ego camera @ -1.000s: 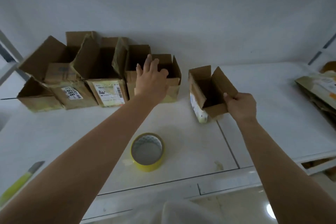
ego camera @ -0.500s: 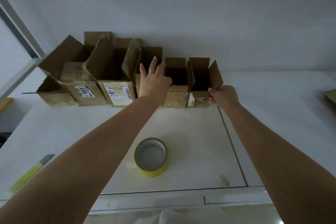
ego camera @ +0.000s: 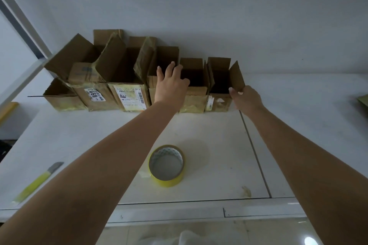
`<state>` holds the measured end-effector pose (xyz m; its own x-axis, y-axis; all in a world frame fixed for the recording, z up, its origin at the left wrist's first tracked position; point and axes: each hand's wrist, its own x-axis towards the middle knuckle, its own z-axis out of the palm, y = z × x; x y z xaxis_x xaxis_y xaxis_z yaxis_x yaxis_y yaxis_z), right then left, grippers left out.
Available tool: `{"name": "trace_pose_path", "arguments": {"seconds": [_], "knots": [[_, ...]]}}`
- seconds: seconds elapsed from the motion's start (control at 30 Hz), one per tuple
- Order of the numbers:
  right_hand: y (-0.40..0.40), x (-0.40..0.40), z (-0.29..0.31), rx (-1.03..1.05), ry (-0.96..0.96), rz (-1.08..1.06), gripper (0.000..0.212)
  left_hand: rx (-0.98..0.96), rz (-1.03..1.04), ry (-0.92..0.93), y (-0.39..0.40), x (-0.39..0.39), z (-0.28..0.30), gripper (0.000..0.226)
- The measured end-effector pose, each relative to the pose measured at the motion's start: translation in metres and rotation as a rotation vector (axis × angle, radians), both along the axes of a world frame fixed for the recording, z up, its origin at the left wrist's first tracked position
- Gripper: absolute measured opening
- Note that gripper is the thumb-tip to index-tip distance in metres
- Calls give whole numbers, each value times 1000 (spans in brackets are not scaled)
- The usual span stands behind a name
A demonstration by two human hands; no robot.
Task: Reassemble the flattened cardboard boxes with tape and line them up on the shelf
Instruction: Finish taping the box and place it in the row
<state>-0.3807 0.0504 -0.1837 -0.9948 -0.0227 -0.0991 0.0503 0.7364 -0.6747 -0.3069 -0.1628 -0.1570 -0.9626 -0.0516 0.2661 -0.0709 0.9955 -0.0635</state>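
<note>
Several open cardboard boxes stand in a row against the back wall on the white shelf (ego camera: 209,135). The rightmost small box (ego camera: 219,103) sits at the row's right end, touching its neighbour box (ego camera: 194,101). My right hand (ego camera: 246,99) grips that small box by its right flap and front corner. My left hand (ego camera: 171,87) rests with spread fingers on the top edge of a box (ego camera: 152,83) in the middle of the row. A roll of yellow tape (ego camera: 166,165) lies flat on the shelf in front.
A yellow-handled utility knife (ego camera: 37,182) lies at the shelf's front left. A white frame post (ego camera: 22,32) rises at the left. Flattened cardboard (ego camera: 363,99) shows at the right edge. Two labelled boxes (ego camera: 131,97) stand left of my left hand.
My right hand carried the small box leftward and back, setting it against the end of the row. My left hand stayed on the middle box.
</note>
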Motion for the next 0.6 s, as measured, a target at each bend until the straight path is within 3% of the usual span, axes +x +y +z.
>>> {"name": "trace_pose_path", "arguments": {"seconds": [0.13,0.33,0.47,0.6], "knots": [[2,14,3,87,59,2,57,-2,-38,92,6,10,-1,39],[3,59,19,618,452,56,49,20,-176,135,14,29,13,31],[6,90,26,791,481,94,51,23,-268,168,17,44,25,28],[9,121,31,824,456,76,51,41,-356,164,22,64,26,30]]}}
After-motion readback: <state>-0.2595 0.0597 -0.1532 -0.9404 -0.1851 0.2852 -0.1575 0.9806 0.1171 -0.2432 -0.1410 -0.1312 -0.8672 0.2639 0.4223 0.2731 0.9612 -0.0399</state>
